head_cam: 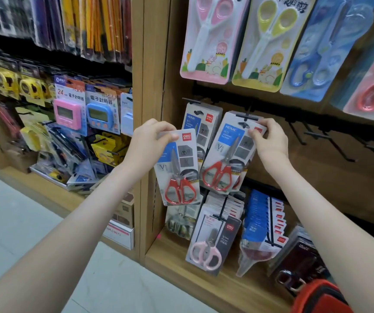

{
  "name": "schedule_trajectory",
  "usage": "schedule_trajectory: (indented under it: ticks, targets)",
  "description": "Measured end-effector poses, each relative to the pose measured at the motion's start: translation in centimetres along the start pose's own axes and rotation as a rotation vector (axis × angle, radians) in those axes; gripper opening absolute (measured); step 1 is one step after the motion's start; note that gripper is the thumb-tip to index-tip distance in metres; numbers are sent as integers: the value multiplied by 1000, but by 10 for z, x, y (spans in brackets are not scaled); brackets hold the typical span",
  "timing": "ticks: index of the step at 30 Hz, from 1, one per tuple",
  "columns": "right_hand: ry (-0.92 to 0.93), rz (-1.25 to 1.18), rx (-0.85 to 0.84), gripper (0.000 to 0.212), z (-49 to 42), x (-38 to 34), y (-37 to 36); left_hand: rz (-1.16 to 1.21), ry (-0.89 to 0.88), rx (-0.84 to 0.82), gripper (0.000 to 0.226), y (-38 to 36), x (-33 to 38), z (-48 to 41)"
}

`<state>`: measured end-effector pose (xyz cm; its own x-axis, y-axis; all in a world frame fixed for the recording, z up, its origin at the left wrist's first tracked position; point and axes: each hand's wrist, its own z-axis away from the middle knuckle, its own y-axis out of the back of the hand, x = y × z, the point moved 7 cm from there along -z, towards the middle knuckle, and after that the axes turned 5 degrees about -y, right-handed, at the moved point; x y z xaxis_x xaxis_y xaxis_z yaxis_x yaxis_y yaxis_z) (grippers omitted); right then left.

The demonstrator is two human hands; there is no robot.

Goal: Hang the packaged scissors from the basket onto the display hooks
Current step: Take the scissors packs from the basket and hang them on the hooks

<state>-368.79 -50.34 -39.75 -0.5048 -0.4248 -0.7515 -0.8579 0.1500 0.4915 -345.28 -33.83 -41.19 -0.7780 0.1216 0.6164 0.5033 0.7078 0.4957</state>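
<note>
Left hand (152, 137) and right hand (270, 141) raised at wooden shelf (204, 288).
Left pinches free pack (181, 168); right pinches second pack (224, 154) at hook (246, 115).

One wide-angle view, worn at the head, faces forward and down along both forearms (80, 222). It sits close to the wooden display panel (317, 168), with the floor (23, 222) at lower left.

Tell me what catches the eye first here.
Two red-handled scissors packs at centre. The left hand holds the left pack off the hooks; the right hand pinches the right pack at its hook. Above hang pink scissors and yellow scissors.
</note>
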Motion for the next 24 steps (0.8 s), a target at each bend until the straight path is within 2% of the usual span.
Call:
schedule_trajectory:
  ticks: [2,5,6,7,9,10,11,12,14,18,21,24]
  targets:
    - [40,76,80,33,5,-2,6,7,7,-5,19,-4,2,-1]
    - [206,149,305,39,37,-17,18,13,7,-26,17,-8,8,-2]
    - [255,122,307,39,50,-20,15,16,2,-39,15,-10,12,-3]
    - [273,58,217,38,60,-22,6,26,-4,-57,14,-13,15,-4]
    - [198,-75,-130,33,74,-28,-25,62,-11,-101,12,-18,20,-5]
    - [167,-81,-284,26,79,-30,-40,82,-12,-124,11,-20,22,-6]
    - [161,-52,-362,17,82,-33,-50,108,-13,-138,9,-22,23,-6]
    - [158,-42,-385,12,81,-36,-56,135,-7,-138,7,-23,24,-7]
    - [125,-86,-381,19,78,-43,-60,166,23,-77,11,-23,20,-9]
    - [42,-123,-330,28,71,-46,-69,140,75,145,48,-20,7,-5]
    - [-19,-185,-292,30,67,-44,-72,222,155,109,66,-31,-3,3]
    - [-62,-221,-290,26,65,-39,-71,413,296,14,66,-45,-19,8]
